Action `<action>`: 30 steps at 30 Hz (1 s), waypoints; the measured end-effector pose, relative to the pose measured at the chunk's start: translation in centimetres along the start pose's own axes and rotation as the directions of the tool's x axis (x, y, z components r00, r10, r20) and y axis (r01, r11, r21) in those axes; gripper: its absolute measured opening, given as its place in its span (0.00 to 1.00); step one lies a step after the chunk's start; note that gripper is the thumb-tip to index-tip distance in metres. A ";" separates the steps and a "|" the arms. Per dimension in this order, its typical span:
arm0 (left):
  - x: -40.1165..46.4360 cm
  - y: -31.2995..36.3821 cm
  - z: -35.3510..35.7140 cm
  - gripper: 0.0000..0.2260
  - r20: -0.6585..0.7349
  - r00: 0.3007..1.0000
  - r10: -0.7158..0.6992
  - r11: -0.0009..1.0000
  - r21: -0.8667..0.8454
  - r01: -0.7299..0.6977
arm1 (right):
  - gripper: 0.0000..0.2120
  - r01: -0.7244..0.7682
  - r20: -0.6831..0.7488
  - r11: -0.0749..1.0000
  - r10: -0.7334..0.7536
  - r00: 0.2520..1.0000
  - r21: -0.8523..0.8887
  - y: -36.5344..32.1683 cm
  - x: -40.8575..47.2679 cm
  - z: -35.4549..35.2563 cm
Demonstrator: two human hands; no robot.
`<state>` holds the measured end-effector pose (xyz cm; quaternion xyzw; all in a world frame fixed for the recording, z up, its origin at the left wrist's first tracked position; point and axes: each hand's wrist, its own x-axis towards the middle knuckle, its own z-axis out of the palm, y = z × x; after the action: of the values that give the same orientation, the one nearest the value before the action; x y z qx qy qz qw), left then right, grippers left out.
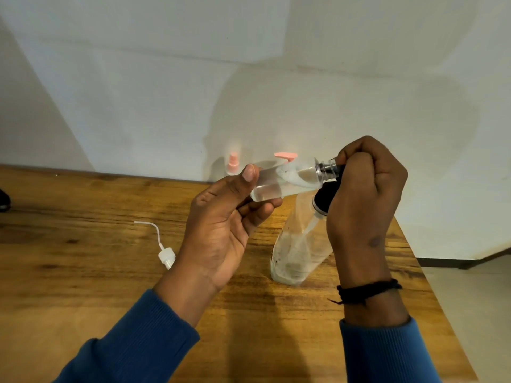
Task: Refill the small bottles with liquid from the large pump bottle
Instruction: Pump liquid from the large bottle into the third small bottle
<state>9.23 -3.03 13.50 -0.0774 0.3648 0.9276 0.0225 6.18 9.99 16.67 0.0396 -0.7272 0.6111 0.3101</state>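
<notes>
We held a small clear bottle (279, 183) tilted almost on its side above the wooden table (96, 272), its neck pointing to our right. Our left hand (221, 230) gripped its lower end, thumb laid along the top and fingers curled underneath. Clear liquid lay along the lower side of the bottle, with some foam near the shoulder.

Our right hand (365, 189) was closed into a fist at the bottle's threaded neck, fingers curled round a black pump head (327, 196). A thin tube ran down from that pump head into a large clear bottle (300, 250), which stood on the table just below our hands and leaned a little. It held a shallow layer of foamy liquid at the bottom.

Behind the small bottle, near the wall, we could see a flat pink pump top (286, 155), its bottle hidden. Left of it stood a small bottle with a pink spray cap (233, 161), blurred. A loose white spray top with its curved tube (163, 248) lay on the table just left of our left wrist. A black cord bracelet (367, 291) circled our right wrist, and both sleeves (132, 341) were blue.
</notes>
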 end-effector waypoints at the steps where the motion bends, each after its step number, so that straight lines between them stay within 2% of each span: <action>1: 0.0 0.0 0.0 0.13 -0.003 1.000 0.000 1.000 -0.003 0.000 | 0.12 -0.004 0.006 1.000 0.004 1.000 -0.001 0.0 0.0 0.0; 7: 0.2 -0.3 -0.1 0.16 0.005 1.000 0.008 1.000 0.000 -0.008 | 0.11 0.004 0.014 1.000 -0.003 1.000 -0.022 -0.1 0.3 -0.4; 10: 0.4 -0.4 -0.8 0.27 0.013 1.000 0.022 1.000 -0.011 -0.022 | 0.10 -0.004 0.030 1.000 0.004 1.000 0.000 -0.3 0.0 -0.1; 12: 0.6 -0.5 -1.0 0.31 0.005 1.000 0.027 1.000 -0.006 -0.027 | 0.09 0.000 0.041 1.000 0.000 0.999 -0.008 -0.3 0.1 -0.1; 20: 0.7 -0.4 -0.8 0.33 -0.008 1.000 0.029 0.999 -0.021 -0.029 | 0.09 -0.014 0.045 0.999 0.012 0.999 0.043 -0.4 -0.1 0.0; 30: 0.5 -0.5 -0.7 0.34 -0.012 0.999 0.034 0.999 -0.036 -0.035 | 0.13 -0.022 0.033 1.000 0.022 0.999 0.008 -0.5 0.1 -0.1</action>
<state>8.90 -3.17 12.60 -0.0766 0.3492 0.9339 0.0031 6.39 9.99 17.18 0.0429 -0.7301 0.6167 0.2911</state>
